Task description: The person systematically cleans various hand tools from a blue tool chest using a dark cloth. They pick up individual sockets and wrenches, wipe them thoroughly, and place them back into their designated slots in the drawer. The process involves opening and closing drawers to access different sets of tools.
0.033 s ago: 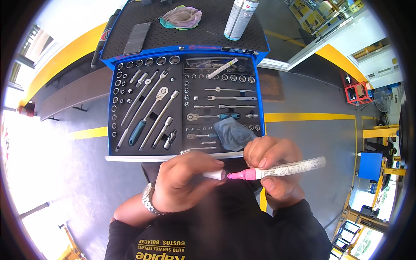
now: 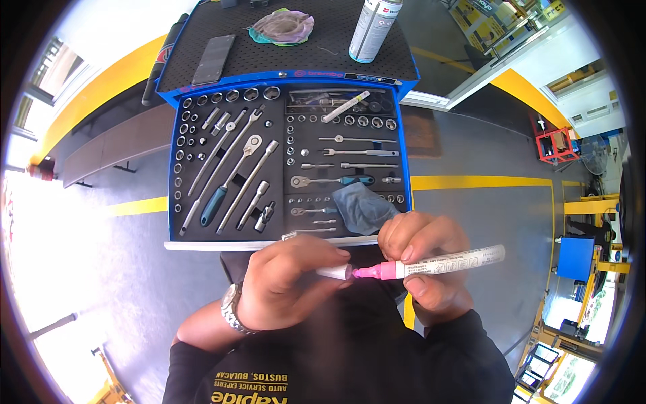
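Note:
In front of my chest, my right hand (image 2: 424,237) grips a paint marker (image 2: 461,261) with a white barrel and a pink collar and tip. The marker lies almost level, its tip pointing left. My left hand (image 2: 279,277) pinches a pale cap (image 2: 334,272) between thumb and fingers, its mouth facing the tip. Cap and tip sit right at each other; whether the tip is just inside cannot be made out. Beyond my hands is an open tool drawer (image 2: 176,244) with sockets, ratchets (image 2: 217,205) and extension bars in dark foam. A blue-grey cloth (image 2: 363,207) lies on its right part.
Another white marker (image 2: 346,106) rests across the drawer's far right compartment. On the blue cabinet's top stand a spray can (image 2: 374,30), a crumpled rag (image 2: 281,27) and a flat dark plate (image 2: 213,59). A long bench (image 2: 121,145) runs along the left; a red stand (image 2: 555,145) is far right.

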Demonstrator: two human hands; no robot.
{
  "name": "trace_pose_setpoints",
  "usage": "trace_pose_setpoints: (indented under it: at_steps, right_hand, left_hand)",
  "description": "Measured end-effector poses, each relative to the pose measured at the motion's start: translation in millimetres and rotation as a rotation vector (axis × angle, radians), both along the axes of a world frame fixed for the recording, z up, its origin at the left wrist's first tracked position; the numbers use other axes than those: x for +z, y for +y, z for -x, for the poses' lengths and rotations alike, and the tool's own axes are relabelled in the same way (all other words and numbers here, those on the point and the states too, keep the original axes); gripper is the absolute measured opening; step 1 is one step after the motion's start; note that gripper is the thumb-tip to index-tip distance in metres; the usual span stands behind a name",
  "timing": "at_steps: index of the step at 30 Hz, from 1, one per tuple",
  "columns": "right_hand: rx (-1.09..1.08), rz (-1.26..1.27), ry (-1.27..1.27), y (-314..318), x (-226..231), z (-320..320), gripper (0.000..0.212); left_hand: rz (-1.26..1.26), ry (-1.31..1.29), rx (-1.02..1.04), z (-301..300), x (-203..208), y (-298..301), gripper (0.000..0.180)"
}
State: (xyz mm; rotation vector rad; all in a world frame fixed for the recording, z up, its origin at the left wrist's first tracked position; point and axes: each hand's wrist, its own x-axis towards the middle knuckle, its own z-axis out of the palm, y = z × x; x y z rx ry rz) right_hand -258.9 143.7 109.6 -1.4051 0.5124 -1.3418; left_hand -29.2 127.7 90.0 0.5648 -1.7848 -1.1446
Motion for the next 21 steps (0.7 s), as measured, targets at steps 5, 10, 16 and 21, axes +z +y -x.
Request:
trace_pose_setpoints:
  at_steps: [5, 10, 16, 21]
  right_hand:
    - [-0.02, 0.081, 0.175, 0.2, 1.9, -3.6, 0.031]
    - [-0.033, 0.163, 0.209, -0.9, -15.2, -11.3, 0.029]
    - [-0.038, 0.208, 0.238, -14.3, -37.5, -17.3, 0.024]
    - [0.063, 0.018, 0.499, -44.4, -42.5, -24.2, 0.026]
  left_hand:
    - [0.071, -0.045, 0.013, 4.7, 5.5, -0.6, 0.038]
    - [0.055, -0.066, -0.007, 1.4, 0.2, -0.8, 0.035]
    - [-0.338, -0.053, -0.137, -5.4, -14.4, -4.3, 0.021]
    - [-0.799, 0.116, -0.155, -23.1, -64.5, -16.6, 0.019]
